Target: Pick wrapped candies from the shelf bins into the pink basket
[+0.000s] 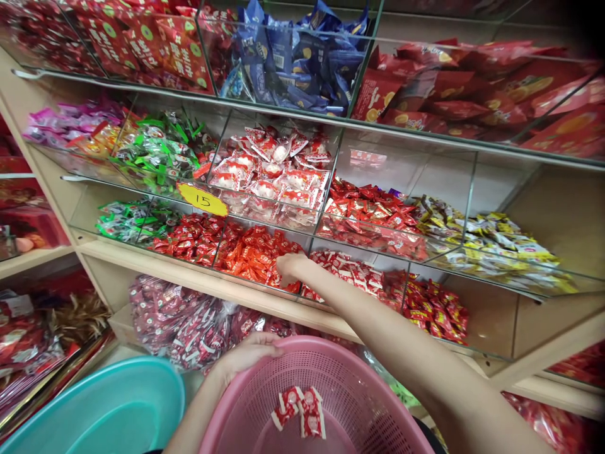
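Observation:
My left hand (248, 354) grips the rim of a pink perforated basket (350, 359) at the bottom centre. Inside the basket lie a few red-and-white wrapped candies (311, 413). My right arm reaches across to the lower shelf, where my right hand (290, 268) is at the right side of a compartment of orange-red wrapped candies (253, 252). Its fingers point down into those candies, closed together; whether anything is between them is hidden. Just right of this hand, past a clear divider, are red-and-white candies (347, 270).
Clear-fronted shelves hold green (155, 148), white-and-red (271, 170) and yellow (510, 243) candies, with blue packets (302, 57) above. A yellow tag (202, 200) reads 15. A turquoise basin (108, 403) stands lower left; bagged candies (189, 321) lie under the shelf.

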`<state>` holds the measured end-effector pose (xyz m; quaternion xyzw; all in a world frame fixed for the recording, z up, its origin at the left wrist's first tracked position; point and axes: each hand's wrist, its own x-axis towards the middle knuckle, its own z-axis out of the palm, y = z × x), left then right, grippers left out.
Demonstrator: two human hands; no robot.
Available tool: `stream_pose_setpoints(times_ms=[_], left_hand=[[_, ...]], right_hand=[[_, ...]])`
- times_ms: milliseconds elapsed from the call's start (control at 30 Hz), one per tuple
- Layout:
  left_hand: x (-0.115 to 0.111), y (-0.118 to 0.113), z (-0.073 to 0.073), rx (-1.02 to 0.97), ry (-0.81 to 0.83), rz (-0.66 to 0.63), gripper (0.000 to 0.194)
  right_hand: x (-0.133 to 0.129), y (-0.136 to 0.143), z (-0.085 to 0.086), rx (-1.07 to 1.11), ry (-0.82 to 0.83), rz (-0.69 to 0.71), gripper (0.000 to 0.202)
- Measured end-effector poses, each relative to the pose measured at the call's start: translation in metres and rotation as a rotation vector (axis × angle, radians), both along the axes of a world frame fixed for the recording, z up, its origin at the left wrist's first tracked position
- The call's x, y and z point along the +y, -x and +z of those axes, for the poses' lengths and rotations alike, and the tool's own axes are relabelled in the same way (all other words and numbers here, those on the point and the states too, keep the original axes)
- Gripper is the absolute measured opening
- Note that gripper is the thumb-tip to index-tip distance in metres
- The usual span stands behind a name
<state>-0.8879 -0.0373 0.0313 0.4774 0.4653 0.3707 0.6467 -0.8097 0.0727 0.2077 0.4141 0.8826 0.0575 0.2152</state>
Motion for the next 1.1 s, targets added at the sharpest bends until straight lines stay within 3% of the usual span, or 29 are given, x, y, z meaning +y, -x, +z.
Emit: stream_pose_setpoints(times_ms=[533, 833, 900, 1000, 1100], left_hand=[[0.0, 0.001, -0.004, -0.051, 0.042, 0.025, 0.029], [0.0, 0.001, -0.002, -0.03, 0.027, 0.026, 0.028], [0.0, 0.001, -0.003, -0.033, 0.035, 0.028, 0.03], [0.0, 0.002, -0.003, -0.011, 0.026, 0.02, 0.031], [-0.001, 0.002, -0.002, 0.017, 0.013, 0.001, 0.03]], right_hand=[[-0.002, 0.0, 0.003, 0.03, 0.03, -0.022, 0.036], [0.011, -0.01, 0.011, 0.232, -0.025, 0.067, 0.034], [0.013, -0.015, 0.013, 0.338, -0.052, 0.096, 0.032], [0.003, -0.024, 0.008, 0.715, -0.028, 0.124, 0.028], [-0.022, -0.036, -0.007, 1.175, 0.254, 0.057, 0.026]])
